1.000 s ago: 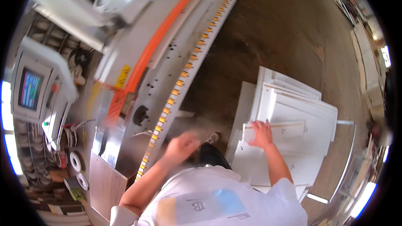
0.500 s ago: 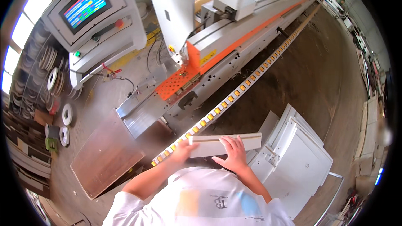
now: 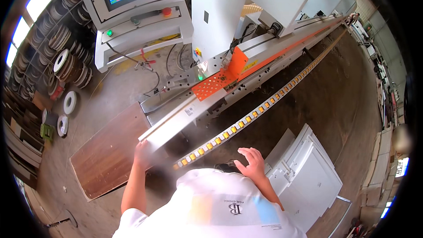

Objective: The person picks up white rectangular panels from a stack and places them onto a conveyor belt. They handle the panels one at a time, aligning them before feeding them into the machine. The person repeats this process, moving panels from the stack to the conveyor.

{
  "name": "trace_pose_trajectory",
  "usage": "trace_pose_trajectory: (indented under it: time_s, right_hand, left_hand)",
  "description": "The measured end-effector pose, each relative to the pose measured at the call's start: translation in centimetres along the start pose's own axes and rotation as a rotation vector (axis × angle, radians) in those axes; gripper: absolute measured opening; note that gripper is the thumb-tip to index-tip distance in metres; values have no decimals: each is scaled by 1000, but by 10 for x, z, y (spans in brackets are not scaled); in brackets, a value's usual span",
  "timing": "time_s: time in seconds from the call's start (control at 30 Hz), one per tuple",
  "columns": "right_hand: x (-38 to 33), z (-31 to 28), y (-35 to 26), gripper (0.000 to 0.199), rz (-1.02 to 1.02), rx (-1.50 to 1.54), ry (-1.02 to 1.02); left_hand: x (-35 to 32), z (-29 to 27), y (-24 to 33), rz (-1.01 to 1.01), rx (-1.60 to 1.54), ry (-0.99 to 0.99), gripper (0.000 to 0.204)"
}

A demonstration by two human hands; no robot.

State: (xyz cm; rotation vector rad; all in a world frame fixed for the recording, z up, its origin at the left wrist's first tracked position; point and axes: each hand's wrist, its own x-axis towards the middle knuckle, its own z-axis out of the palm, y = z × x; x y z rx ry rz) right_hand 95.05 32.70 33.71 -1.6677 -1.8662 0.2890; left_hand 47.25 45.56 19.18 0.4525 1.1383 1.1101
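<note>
A long narrow white board (image 3: 178, 121) lies along the front of the machine bed, its far end by the perforated orange guard (image 3: 211, 86). At its near end my left hand (image 3: 140, 150) grips the board, the fingers partly hidden and slightly blurred. My right hand (image 3: 252, 164) holds nothing, its fingers apart, in the air between the roller rail (image 3: 219, 140) with yellow rollers and a stack of white panels (image 3: 304, 174).
A control console (image 3: 136, 22) with a lit screen and red knob stands at the far left. Beside my left arm is a brown board (image 3: 108, 154). Edge-band rolls (image 3: 69, 102) lie on the floor and fill a rack. The white machine (image 3: 220, 22) stretches far right.
The white board has gone from in front of my chest to the machine bed on the left, with my left hand on it. My right hand has let go. The view has shifted.
</note>
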Motion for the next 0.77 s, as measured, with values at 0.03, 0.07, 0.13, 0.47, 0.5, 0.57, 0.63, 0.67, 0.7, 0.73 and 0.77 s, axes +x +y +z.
trace_pose_trajectory:
  time_s: [0.03,0.07,0.13,0.47,0.5,0.57,0.63,0.67,0.7,0.73,0.77]
  right_hand:
    - [2,3,-1,37,-19,7,-17]
    - [2,5,-1,36,-18,13,-44]
    - [5,6,-2,34,-24,22,-109]
    - [-51,32,39,33,197,-14,-146]
    - [-61,33,44,33,261,-8,-165]
    - [-79,32,51,32,389,2,-186]
    - [-94,32,54,33,547,40,-204]
    - [-102,32,55,33,626,60,-214]
    - [-109,32,57,34,661,76,-219]
    - [-117,33,60,36,695,93,-225]
    - [-124,34,63,37,728,111,-232]
  left_hand:
    - [5,3,14,-52,249,60,34]
    - [12,6,23,-41,564,153,39]
    - [7,36,50,158,1629,415,47]
    - [35,82,32,1104,1716,108,41]
    - [38,86,31,1140,1700,124,40]
    - [41,94,27,1094,1720,135,39]
    - [40,104,24,1052,1731,138,38]
    - [40,111,25,1037,1727,133,38]
    - [43,117,25,1022,1725,129,37]
    - [46,120,24,1047,1715,116,40]
    - [51,122,20,1072,1706,103,42]
